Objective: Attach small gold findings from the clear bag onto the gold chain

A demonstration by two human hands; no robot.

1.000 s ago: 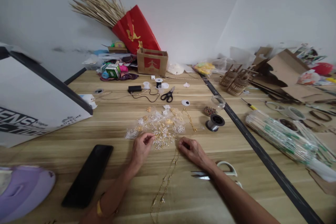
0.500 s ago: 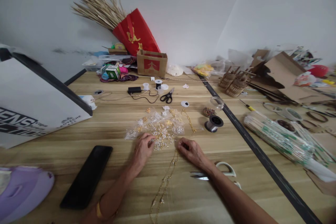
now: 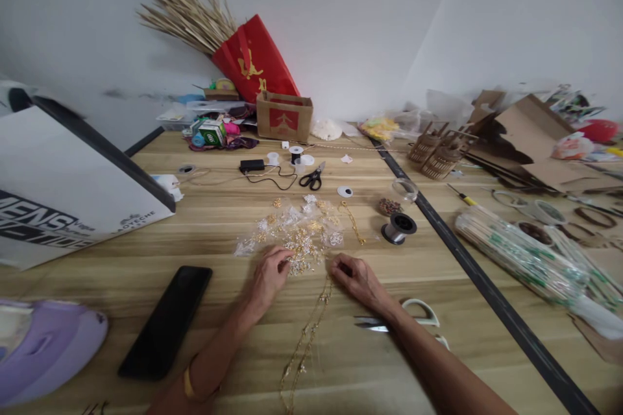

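A pile of small gold, silver and clear beads and charms (image 3: 304, 248) lies on the table among clear plastic bags (image 3: 248, 243). At the pile's near left edge is my left hand (image 3: 270, 275), thumb and forefinger pinched; whatever is between them is too small to make out. My right hand (image 3: 359, 280) rests right of the pile, fingers closed on the upper end of a gold chain (image 3: 305, 347) with clear beads. The chain runs down toward me in two strands. White-handled scissors (image 3: 374, 323) lie partly under my right forearm.
A black phone (image 3: 166, 321) and a purple device (image 3: 53, 350) are at left, beside a large white box (image 3: 73, 181). Beyond the pile lie black scissors (image 3: 313, 176) and a short gold chain (image 3: 353, 224). A wire spool (image 3: 399, 228) and wrapped sticks (image 3: 516, 253) are at right.
The view has shifted slightly, moving the scene a little to the right. My left fingertips have moved slightly at the pile's edge. My right hand still holds the chain.
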